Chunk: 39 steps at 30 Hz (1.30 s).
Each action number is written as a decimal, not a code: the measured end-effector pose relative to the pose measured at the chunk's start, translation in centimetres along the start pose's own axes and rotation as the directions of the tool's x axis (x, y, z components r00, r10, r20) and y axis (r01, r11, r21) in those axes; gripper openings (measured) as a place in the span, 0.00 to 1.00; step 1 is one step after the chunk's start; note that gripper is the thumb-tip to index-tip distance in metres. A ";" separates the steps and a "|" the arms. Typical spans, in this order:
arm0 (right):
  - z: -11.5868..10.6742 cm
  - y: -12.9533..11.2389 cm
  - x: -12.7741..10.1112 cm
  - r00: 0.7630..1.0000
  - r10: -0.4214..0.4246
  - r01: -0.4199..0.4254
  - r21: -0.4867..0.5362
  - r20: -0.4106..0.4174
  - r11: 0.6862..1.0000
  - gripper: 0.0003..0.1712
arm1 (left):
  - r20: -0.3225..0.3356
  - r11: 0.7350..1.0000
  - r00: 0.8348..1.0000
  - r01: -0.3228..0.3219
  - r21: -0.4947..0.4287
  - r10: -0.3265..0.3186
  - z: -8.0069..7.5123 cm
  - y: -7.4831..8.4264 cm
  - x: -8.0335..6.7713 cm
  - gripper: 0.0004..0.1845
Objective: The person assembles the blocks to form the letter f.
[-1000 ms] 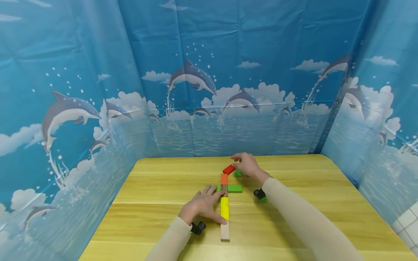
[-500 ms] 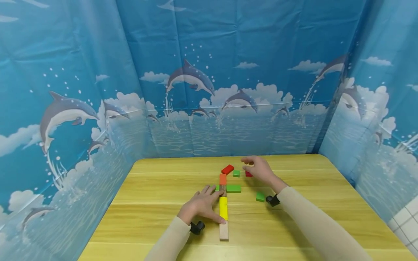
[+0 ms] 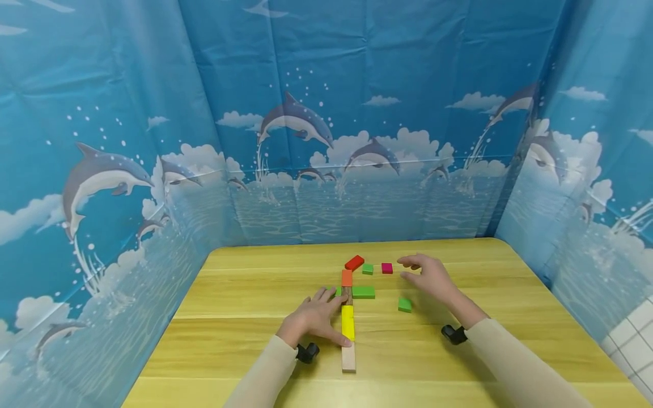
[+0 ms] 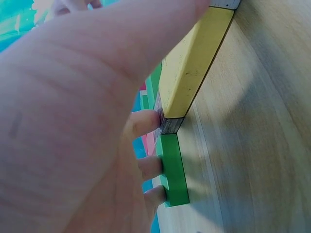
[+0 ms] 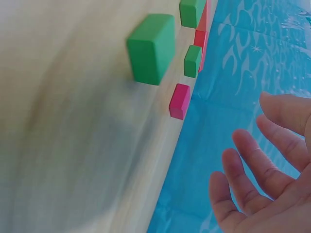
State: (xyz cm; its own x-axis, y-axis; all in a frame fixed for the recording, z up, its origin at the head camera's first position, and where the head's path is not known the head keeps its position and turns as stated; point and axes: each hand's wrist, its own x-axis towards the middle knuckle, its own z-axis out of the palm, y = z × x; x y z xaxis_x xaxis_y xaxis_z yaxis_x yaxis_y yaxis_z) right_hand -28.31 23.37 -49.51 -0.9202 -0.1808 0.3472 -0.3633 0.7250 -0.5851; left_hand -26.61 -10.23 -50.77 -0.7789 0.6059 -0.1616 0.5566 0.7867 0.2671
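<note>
My left hand [image 3: 312, 321] lay flat, fingers pressed against the yellow block [image 3: 348, 322] in the row mid-counter. My right hand [image 3: 431, 277] hovered with its grip spread and empty beside the pink cube [image 3: 387, 268]. Steadying the row mattered most, I judged.

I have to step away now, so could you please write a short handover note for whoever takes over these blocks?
Left hand: open, fingers resting against the line of blocks, touching the yellow block and the green block beside it.
Right hand: open, holding nothing, hovering just right of the pink block.
Done: natural wood block, yellow block and orange block lie in one line; a long green block lies beside it.
Left loose: red block, small green block, pink block, green cube.
</note>
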 end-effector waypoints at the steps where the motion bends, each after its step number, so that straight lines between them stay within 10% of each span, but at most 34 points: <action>1: -0.1 0.0 -0.4 1.000 0.009 -0.009 0.000 0.003 1.000 0.21 | -0.001 1.000 1.000 -0.001 0.002 0.001 0.0 0.0 0.0 0.61; 21: 1.6 -0.1 -4.8 0.970 0.163 -0.173 0.039 0.180 0.984 0.22 | -0.001 1.000 1.000 -0.005 -0.011 0.005 0.2 -0.3 0.3 0.61; 39: 3.4 -1.3 -4.9 0.973 0.209 -0.189 -0.180 0.101 0.965 0.19 | -0.015 0.999 1.000 -0.022 -0.041 0.022 0.2 -0.4 -0.1 0.60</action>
State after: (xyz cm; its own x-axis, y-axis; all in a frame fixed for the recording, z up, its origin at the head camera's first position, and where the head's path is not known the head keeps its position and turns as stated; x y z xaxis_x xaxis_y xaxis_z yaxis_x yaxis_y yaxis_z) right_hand -23.84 21.02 -52.93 -0.9857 -0.0917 0.1411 -0.1508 0.8535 -0.4988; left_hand -26.69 -10.52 -51.08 -0.7710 0.6210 -0.1411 0.5616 0.7675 0.3090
